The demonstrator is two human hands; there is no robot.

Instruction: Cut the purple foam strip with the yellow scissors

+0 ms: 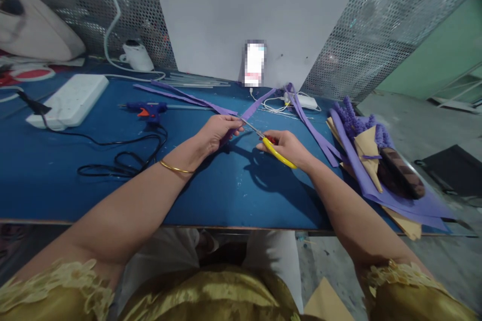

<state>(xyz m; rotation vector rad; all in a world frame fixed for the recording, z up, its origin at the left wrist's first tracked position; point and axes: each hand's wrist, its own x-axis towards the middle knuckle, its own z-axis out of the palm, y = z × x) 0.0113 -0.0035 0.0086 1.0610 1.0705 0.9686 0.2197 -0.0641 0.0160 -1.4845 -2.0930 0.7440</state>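
Over the blue table [226, 195], I see the left hand [221, 130] pinched on a purple strip [258, 104] that stretches out beyond it; the right hand [285, 146] grips yellow scissors [279, 154], tips right by the left hand.

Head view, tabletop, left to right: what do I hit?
White power strip → blue glue gun → left hand, pinching a purple strip → right hand, holding yellow-handled scissors → purple flowers.
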